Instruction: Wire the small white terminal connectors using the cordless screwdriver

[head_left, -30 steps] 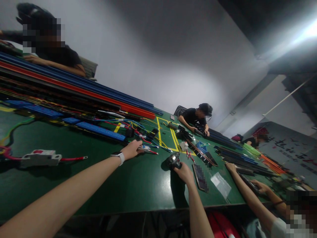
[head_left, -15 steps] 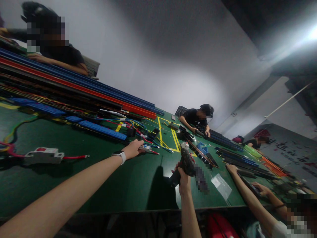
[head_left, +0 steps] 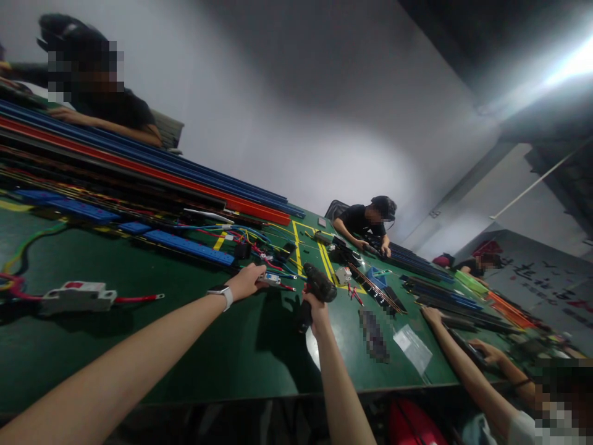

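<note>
My left hand [head_left: 248,282], with a watch on its wrist, is closed on a small white circuit breaker [head_left: 271,279] with wires coming off its far end. My right hand [head_left: 317,312] grips a black cordless drill [head_left: 319,285] by its handle, its front end pointing away over the table toward the breaker's wires. A long blue socket strip [head_left: 188,245] lies just behind my left hand. Near it is a tangle of coloured wires [head_left: 250,238]. Another breaker [head_left: 79,296] with a red lead lies at the left.
Blue and orange rails [head_left: 259,209] run along the far side of the green table [head_left: 194,371]. Right of the drill are a white breaker [head_left: 343,274], a blurred-out dark object [head_left: 374,334] and a clear plastic bag [head_left: 412,349]. A co-worker's arms [head_left: 458,358] reach in at right; other people sit across.
My right hand has moved the drill left, closer to the breaker in my left hand. The left hand keeps its hold in nearly the same place.
</note>
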Motion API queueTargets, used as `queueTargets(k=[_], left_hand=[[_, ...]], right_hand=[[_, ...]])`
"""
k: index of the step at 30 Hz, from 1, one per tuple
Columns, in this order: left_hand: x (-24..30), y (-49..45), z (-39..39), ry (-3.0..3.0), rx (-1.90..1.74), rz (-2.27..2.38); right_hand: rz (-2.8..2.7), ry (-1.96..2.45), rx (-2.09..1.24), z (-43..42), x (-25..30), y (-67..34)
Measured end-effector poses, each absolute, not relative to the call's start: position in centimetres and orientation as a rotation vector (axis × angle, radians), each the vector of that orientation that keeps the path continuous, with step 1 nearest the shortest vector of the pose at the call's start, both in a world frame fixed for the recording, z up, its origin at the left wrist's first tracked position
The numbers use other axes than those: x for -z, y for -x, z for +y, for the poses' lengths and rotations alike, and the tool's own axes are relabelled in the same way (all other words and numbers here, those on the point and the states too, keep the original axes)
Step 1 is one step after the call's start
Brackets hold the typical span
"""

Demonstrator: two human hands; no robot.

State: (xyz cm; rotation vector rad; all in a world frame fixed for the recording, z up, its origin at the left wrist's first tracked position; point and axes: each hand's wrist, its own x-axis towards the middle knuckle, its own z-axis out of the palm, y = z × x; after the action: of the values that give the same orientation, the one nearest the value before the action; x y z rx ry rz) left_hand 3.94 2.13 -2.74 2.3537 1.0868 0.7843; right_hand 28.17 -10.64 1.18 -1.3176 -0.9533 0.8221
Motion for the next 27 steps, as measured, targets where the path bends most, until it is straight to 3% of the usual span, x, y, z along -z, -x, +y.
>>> queueTargets(k=[27], left_hand=[[3.0,-3.7,2.6,-2.371,-0.804,1.073]], right_hand=[[-1.036,1.387,-0.916,-8.3,-2.1,-26.5]])
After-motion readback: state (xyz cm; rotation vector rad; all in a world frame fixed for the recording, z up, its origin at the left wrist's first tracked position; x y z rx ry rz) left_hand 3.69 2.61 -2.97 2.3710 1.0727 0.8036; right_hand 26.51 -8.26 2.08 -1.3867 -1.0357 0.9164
